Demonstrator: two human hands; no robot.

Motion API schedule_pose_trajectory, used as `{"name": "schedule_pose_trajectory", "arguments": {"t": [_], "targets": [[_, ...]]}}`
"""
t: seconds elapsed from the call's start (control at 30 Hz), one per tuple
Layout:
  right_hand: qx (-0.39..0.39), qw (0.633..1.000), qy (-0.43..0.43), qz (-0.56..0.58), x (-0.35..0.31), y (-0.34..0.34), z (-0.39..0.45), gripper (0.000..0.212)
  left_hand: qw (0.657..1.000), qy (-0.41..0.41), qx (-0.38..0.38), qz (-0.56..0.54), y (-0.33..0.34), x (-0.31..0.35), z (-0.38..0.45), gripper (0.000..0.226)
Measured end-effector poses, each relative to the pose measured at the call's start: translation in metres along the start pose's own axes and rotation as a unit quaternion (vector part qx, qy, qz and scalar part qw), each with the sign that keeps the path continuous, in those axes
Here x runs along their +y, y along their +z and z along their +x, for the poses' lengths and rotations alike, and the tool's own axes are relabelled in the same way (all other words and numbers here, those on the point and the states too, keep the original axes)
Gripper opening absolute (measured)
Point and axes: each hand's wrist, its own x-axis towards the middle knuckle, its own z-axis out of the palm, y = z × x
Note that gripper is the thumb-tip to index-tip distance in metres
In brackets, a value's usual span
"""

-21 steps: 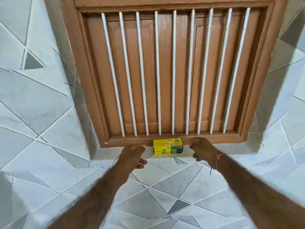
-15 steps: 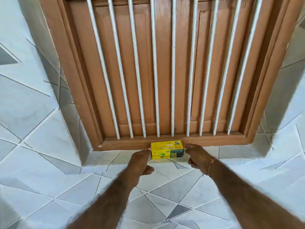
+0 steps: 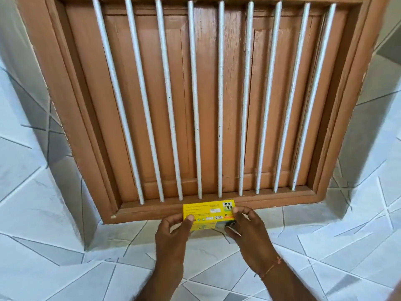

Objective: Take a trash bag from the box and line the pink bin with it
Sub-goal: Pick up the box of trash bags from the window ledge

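Box (image 3: 207, 213) pinched between left hand (image 3: 172, 233), right hand (image 3: 249, 232).

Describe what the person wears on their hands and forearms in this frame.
Both forearms are bare, with no sleeves in view. The left hand wears nothing: no glove, ring or band shows. The right hand is also gloveless, but a thin orange-red thread bracelet circles its wrist, with a small knot or bead on it.
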Motion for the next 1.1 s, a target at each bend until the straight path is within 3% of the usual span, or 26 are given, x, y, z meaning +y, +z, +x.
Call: {"name": "schedule_pose_trajectory", "arguments": {"t": [0.17,0.33,0.47,0.53,0.73,0.83,0.93,1.03,1.1], "targets": [[0.090,0.992,-0.014,0.090,0.015,0.018,-0.010,0.014,0.999,-0.019,-0.043,-0.021,-0.010,0.004,-0.004,0.048],[0.165,0.982,-0.020,0.087,0.015,0.032,-0.007,0.027,0.997,-0.015,-0.061,-0.037,-0.016,0.016,-0.006,0.020],[0.082,0.992,-0.038,0.084,0.012,0.037,-0.021,0.044,0.998,0.047,-0.027,0.031,-0.022,0.030,-0.001,0.022],[0.039,0.995,-0.071,0.049,0.009,0.041,-0.028,0.032,0.998,0.057,-0.023,0.035,-0.025,0.036,0.001,0.022],[0.114,0.987,-0.096,0.058,0.010,0.050,-0.036,0.026,0.995,0.049,-0.072,0.050,-0.028,0.035,-0.010,0.030],[0.121,0.980,-0.048,0.148,0.010,0.042,-0.033,0.029,0.995,0.039,-0.077,0.048,-0.027,0.033,-0.014,0.031],[0.107,0.945,0.084,0.297,0.009,0.026,-0.023,0.029,0.996,0.049,-0.068,0.026,-0.025,0.046,-0.012,0.027],[0.104,0.946,0.178,0.252,0.016,0.015,-0.013,0.026,0.985,0.133,-0.076,0.076,-0.014,0.068,-0.012,0.032],[0.112,0.950,0.190,0.221,0.022,0.014,-0.011,0.017,0.965,0.195,-0.090,0.149,-0.002,0.083,-0.016,0.035]]}}
